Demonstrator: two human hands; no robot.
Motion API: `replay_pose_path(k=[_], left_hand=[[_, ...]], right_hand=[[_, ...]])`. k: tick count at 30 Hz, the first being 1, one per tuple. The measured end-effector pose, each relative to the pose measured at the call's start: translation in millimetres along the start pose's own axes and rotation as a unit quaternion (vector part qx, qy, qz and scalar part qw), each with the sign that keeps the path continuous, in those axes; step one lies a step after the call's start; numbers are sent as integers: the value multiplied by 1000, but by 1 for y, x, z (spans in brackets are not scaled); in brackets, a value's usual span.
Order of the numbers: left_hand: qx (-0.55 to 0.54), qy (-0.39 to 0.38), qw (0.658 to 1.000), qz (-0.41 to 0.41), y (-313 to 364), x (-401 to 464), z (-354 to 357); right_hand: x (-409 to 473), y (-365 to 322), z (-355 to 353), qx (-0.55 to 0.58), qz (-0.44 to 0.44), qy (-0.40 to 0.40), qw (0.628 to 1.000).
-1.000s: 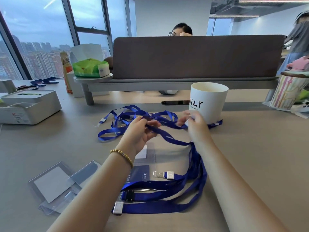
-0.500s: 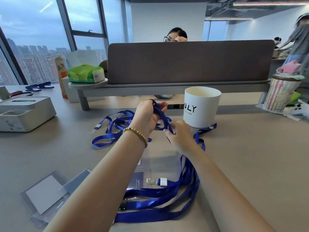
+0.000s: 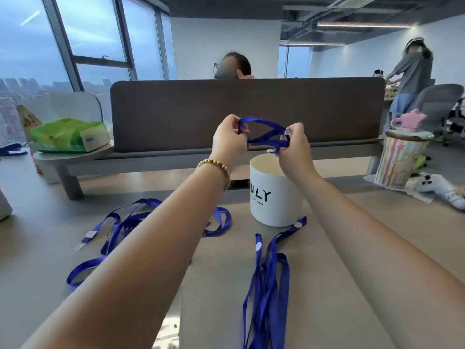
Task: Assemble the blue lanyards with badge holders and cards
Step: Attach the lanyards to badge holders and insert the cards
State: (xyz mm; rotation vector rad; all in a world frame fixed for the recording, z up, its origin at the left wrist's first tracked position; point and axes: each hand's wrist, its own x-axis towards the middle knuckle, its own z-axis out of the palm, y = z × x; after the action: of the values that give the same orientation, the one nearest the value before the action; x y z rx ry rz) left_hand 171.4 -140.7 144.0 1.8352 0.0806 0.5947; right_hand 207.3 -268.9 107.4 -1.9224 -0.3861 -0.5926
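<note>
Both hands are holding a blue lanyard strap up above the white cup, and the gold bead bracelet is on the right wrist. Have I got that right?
Not quite. In the head view the gold bead bracelet is on the left wrist, not the right. The rest stands: the left hand and right hand both pinch the blue lanyard strap, raised above the white cup.
</note>
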Motion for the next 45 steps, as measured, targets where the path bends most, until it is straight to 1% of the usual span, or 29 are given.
replay_pose_path(k=[2,4,5,7,9,10,12,14,18,20,22,23,25,28,30,32,33,34,36,38,39,42,44,45], left_hand=[[82,-16,996,31,-12,14,12],[152,-53,987,22,-23,20,21],[169,-78,983,11,-29,21,24],[181,-124,976,-11,-36,23,28],[193,-165,967,-10,-38,21,29],[201,-193,960,-3,-37,19,29],[215,-243,946,7,-30,12,27],[202,-246,948,9,-26,7,22],[168,-180,969,3,-26,-7,-9],[185,-154,971,-4,-35,-17,-34],[201,-126,971,-16,-50,-31,-62],[207,-114,971,-24,-59,-39,-75],[225,-95,969,-47,-82,-57,-100],[273,-72,955,-90,-115,-93,-130],[315,-64,941,-103,-132,-116,-144],[339,-68,932,-106,-143,-135,-152],[348,-72,929,-103,-148,-140,-155],[362,-76,924,-100,-152,-144,-157],[415,-87,901,-91,-160,-146,-162],[474,-86,874,-64,-164,-145,-167],[491,-80,866,-55,-165,-145,-169],[533,-53,843,-54,-161,-143,-174],[564,-59,822,-49,-159,-140,-172],[556,-68,828,-41,-157,-139,-169]], right_hand=[[14,17,-2,-129,36,-50,990],[22,30,-4,-284,58,-88,953],[24,32,-5,-334,68,-98,935],[26,32,-7,-382,101,-142,907],[26,29,-10,-388,134,-204,889],[26,27,-12,-381,140,-220,887],[23,23,-15,-350,132,-211,903],[18,16,-15,-323,114,-180,922],[-10,-1,-2,-282,58,-128,949],[-32,-11,10,-274,-1,-99,957],[-58,-18,26,-282,-73,-72,954],[-72,-21,35,-281,-101,-66,952],[-99,-26,52,-262,-125,-85,953],[-136,-30,84,-245,-116,-167,948],[-156,-29,106,-237,-84,-234,939],[-173,-25,126,-248,-43,-299,920],[-179,-22,134,-266,-35,-317,910],[-182,-19,140,-279,-35,-317,906],[-185,-17,145,-278,-45,-293,913],[-184,-19,142,-257,-50,-286,922],[-184,-20,138,-235,-41,-285,928],[-181,-24,121,-100,22,-287,952],[-178,-26,111,-1,47,-281,959],[-177,-27,107,38,49,-276,959]])
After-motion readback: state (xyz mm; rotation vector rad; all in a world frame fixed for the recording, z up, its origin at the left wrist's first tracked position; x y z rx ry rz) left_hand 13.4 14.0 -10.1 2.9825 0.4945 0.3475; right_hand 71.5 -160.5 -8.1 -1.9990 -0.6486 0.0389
